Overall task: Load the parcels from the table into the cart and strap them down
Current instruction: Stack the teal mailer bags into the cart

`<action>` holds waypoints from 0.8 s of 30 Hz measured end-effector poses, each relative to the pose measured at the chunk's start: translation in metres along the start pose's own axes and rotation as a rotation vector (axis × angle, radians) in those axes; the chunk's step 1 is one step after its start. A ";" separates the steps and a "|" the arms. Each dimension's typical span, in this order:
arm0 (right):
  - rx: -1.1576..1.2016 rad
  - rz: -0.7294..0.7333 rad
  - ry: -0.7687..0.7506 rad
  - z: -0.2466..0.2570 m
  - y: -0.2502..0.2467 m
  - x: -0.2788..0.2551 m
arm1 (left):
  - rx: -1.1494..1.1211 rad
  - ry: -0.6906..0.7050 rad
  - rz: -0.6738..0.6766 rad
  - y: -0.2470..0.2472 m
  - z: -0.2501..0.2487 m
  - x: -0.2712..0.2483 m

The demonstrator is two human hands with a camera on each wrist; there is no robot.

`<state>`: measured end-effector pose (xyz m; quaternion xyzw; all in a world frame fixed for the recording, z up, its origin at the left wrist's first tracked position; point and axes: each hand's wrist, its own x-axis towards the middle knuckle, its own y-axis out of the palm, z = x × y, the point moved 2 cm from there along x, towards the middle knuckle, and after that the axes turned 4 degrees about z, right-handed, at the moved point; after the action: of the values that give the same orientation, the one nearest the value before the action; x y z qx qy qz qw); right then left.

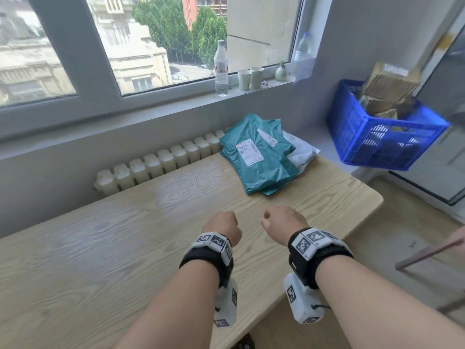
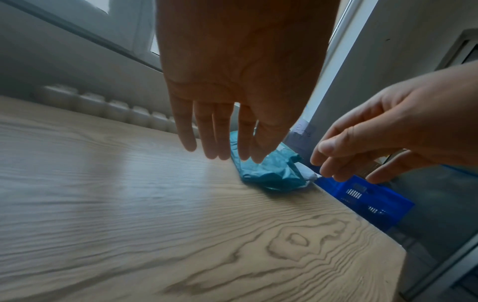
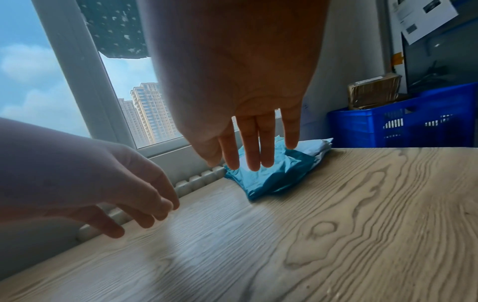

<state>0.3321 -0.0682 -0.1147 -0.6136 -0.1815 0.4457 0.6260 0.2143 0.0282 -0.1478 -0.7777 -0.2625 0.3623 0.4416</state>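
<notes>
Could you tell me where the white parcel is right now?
In the head view, the white parcel lies at the table's far right corner, under the teal parcels, near the blue crate.

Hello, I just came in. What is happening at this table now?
A person is loading parcels into a cart. Both hands, the left hand and the right hand, are over the wooden table and hold nothing. Teal parcels and a white parcel lie at the table's far end. The blue crate beyond it already holds brown parcels.
</notes>
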 end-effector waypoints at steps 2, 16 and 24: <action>-0.003 0.002 -0.002 -0.012 -0.004 0.018 | -0.016 0.011 -0.004 0.000 -0.013 0.020; -0.012 0.038 -0.036 -0.075 -0.046 0.146 | -0.133 -0.047 0.001 -0.018 -0.067 0.158; 0.000 0.067 -0.085 -0.094 -0.068 0.205 | -0.210 -0.156 -0.020 -0.022 -0.081 0.215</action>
<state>0.5379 0.0448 -0.1341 -0.5999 -0.1874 0.4919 0.6025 0.4053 0.1546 -0.1717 -0.7864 -0.3406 0.3877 0.3395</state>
